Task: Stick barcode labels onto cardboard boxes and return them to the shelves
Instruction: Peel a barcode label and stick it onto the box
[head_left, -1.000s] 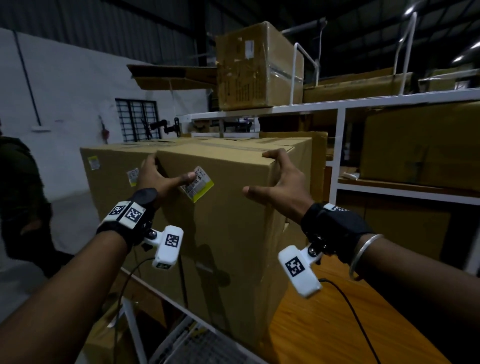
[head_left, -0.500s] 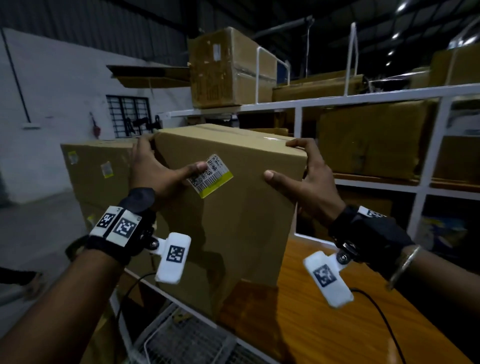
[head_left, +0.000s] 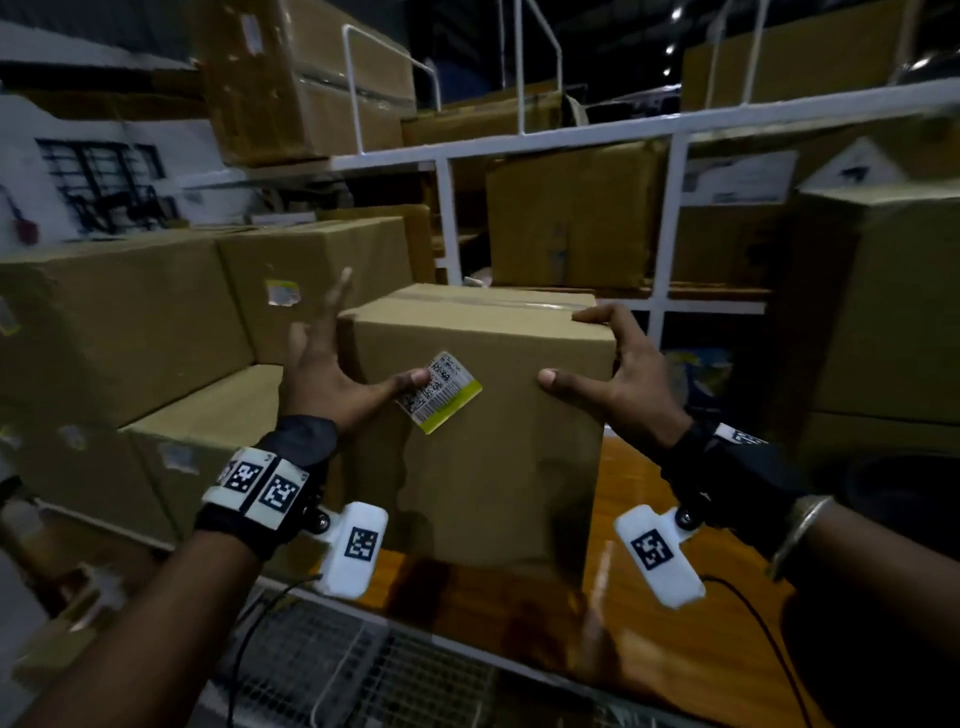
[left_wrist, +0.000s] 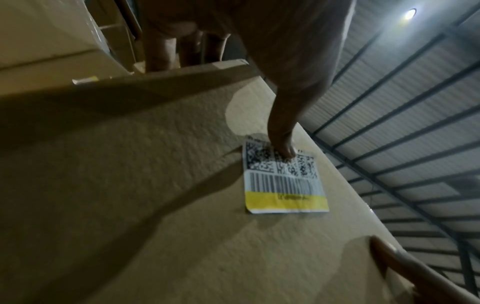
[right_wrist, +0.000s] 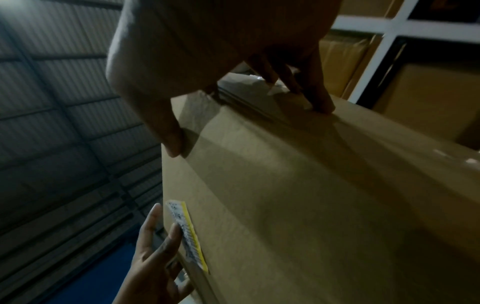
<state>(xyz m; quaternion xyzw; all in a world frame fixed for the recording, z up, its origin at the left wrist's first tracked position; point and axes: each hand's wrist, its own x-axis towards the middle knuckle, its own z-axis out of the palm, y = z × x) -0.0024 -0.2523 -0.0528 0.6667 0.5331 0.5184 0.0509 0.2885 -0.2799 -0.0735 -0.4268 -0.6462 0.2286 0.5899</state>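
A brown cardboard box (head_left: 483, 467) stands upright on the orange wooden shelf board (head_left: 675, 613). A white and yellow barcode label (head_left: 440, 392) sits askew on its front face, also seen as the label (left_wrist: 283, 181) in the left wrist view. My left hand (head_left: 332, 374) is at the box's left edge. Its fingers are spread straight and its thumb (left_wrist: 283, 144) presses the label's upper part. My right hand (head_left: 613, 374) grips the top right corner, thumb (right_wrist: 171, 142) on the front face and fingers (right_wrist: 319, 102) curled over the taped top.
Stacked cartons (head_left: 130, 322) with small labels stand close on the left, a lower one (head_left: 208, 415) beside the box. The white shelf frame (head_left: 447, 223) and more boxes (head_left: 571, 218) are behind. A large carton (head_left: 883, 312) is on the right. Wire mesh (head_left: 337, 675) lies below.
The box has come away from the stack on the left, moving right and down to the wooden board. My left fingers have lifted off its side and straightened; both thumbs stay on the front.
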